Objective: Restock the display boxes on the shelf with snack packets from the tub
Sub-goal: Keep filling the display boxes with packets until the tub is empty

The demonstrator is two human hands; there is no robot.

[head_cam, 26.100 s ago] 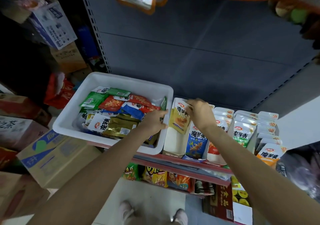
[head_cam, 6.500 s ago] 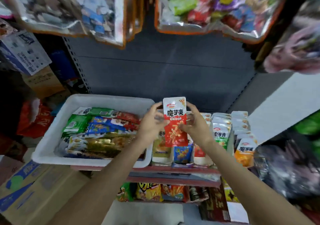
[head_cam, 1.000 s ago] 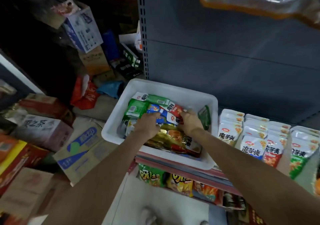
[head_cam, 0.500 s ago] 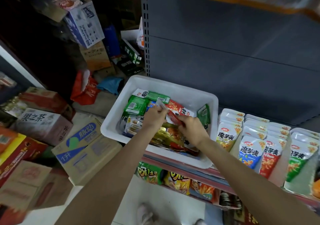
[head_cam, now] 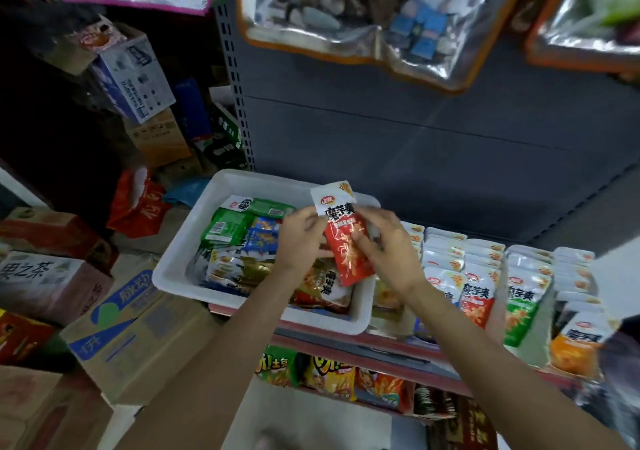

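Note:
A white tub (head_cam: 180, 278) stands on the shelf, full of green, blue, gold and red snack packets. Above its right half I hold one red-and-white snack packet (head_cam: 346, 248) upright. My left hand (head_cam: 303, 233) pinches its left edge and my right hand (head_cam: 384, 241) grips its right side. To the right of the tub stand the display boxes (head_cam: 485, 276), rows of upright packets with red, green and orange fronts.
Stacked cardboard cartons (head_cam: 128, 332) fill the floor to the left. Large clear bags of goods (head_cam: 346, 9) hang overhead. A lower shelf (head_cam: 332, 377) holds chip bags. The grey shelf back panel (head_cam: 415, 138) rises behind the tub.
Both hands have lifted a red packet out of the tub and now hold it upright above the tub's right half. The view has tilted upward.

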